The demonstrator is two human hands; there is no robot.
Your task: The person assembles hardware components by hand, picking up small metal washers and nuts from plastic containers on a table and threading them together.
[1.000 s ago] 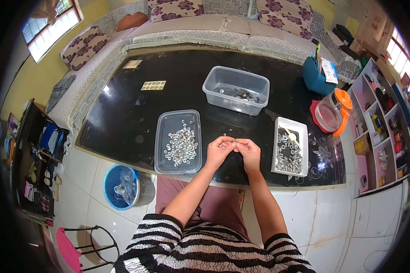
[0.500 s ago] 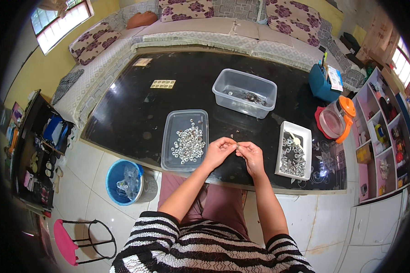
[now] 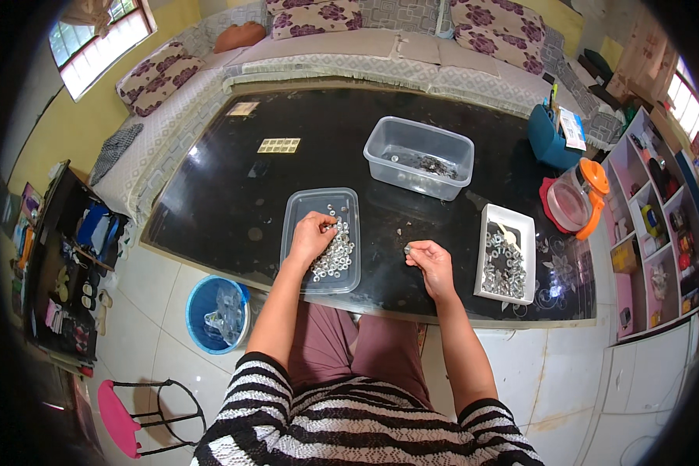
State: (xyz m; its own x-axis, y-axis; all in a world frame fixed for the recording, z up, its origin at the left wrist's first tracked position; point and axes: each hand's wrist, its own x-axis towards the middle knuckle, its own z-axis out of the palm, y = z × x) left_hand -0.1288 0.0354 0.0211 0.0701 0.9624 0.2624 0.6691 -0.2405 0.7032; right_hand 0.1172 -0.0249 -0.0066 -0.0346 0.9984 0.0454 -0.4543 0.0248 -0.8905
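My left hand (image 3: 312,238) is over a shallow clear plastic lid-like tray (image 3: 293,208) that holds a heap of small silvery ring-shaped pieces (image 3: 335,259). Its fingertips come together at the heap's upper edge, and whatever they pinch is too small to make out. Above the black table, my right hand (image 3: 432,266) pinches a small greyish metal piece (image 3: 407,249) between thumb and forefinger. To the right of that hand, a white box (image 3: 484,289) contains many silvery metal parts (image 3: 504,262) and a pale spoon-like object (image 3: 507,235).
A deep clear tub (image 3: 419,179) with dark bits in it stands farther back on the black table (image 3: 210,210). An orange-lidded jug (image 3: 571,206) and a teal holder (image 3: 549,138) are at the right. Below the left table edge is a blue bin (image 3: 199,334); a pink stool (image 3: 119,419) stands nearby.
My left hand has parted from my right and moved left to the heap of rings. My right hand stays near its former place, still pinching the small metal piece.
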